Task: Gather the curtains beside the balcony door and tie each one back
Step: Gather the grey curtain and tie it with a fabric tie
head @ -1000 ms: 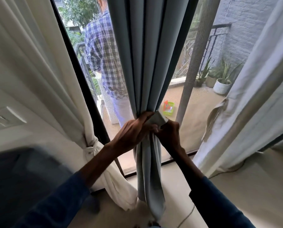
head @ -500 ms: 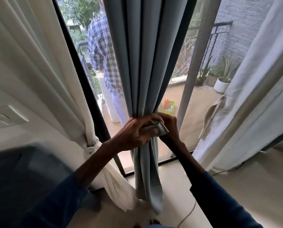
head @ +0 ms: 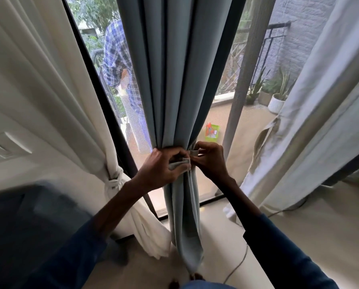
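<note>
Your left hand is curled round the gathered waist of the grey-blue pleated curtain, its fingertips pinching one end of the pale grey fabric tie strip against the folds. Your right hand pinches the strip's other end at the curtain's right edge, thumb and fingers bent close together. The two hands nearly meet across the bunch. This curtain hangs in the middle of the opening, in front of the glass, with its hem on the pale tiled floor. To your left, the black door frame slants down just beside your left wrist. Beyond it the cream curtain is cinched by a knotted cream tie. A dark blurred piece of furniture crowds your left elbow. To your right there is open glass between the grey upright post and the loose off-white curtain, with bare floor under your right forearm and a thin cable trailing across it. Out on the balcony, a white round plant pot holds spiky green leaves, and a small green box holds something orange. A person in a blue checked shirt stands outside.
</note>
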### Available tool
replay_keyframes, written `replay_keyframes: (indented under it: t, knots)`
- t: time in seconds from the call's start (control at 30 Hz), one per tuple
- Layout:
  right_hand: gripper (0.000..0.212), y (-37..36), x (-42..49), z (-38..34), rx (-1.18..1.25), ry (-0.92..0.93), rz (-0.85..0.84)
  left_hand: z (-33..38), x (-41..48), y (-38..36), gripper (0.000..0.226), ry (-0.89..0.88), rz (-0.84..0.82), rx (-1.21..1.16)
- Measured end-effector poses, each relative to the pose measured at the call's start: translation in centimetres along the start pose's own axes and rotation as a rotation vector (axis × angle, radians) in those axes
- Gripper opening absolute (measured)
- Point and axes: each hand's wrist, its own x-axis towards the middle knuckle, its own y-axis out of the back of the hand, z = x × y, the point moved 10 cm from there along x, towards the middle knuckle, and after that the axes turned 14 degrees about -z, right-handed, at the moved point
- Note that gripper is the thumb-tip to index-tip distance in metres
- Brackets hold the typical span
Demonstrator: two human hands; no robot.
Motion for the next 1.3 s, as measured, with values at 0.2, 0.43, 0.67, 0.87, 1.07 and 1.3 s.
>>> replay_keyframes:
  t: [0.2,0.43,0.67,0.87,1.07,1.3]
  knots:
    - [0.034,-0.7,0.2,-0.4,0.045,-0.003,-0.062,0.1,-0.3,0.1,0.024,0.011,0.09,0.043]
    - [0.032,-2.3,0.2,1.5,0.265,-0.134,-0.273,1.0,-0.7,0.9,0.022,-0.059,0.144,0.065]
    - [0.011,-2.5,0.1,1.2,0.26,-0.106,-0.375,0.6,-0.9,0.8,0.026,-0.084,0.154,0.104]
    - [0.022,-2.1,0.0,1.2,0.217,-0.085,-0.325,0.8,-0.7,0.1,0.026,-0.089,0.177,0.14]
    - [0.037,-2.7,0.1,1.2,0.231,-0.088,-0.357,-0.7,-0.5,0.7,0.021,0.028,0.209,0.046]
    - [0.022,-2.2,0.6,0.9,0.016,-0.042,-0.335,-0.7,-0.2,1.1,0.025,0.031,0.221,0.185]
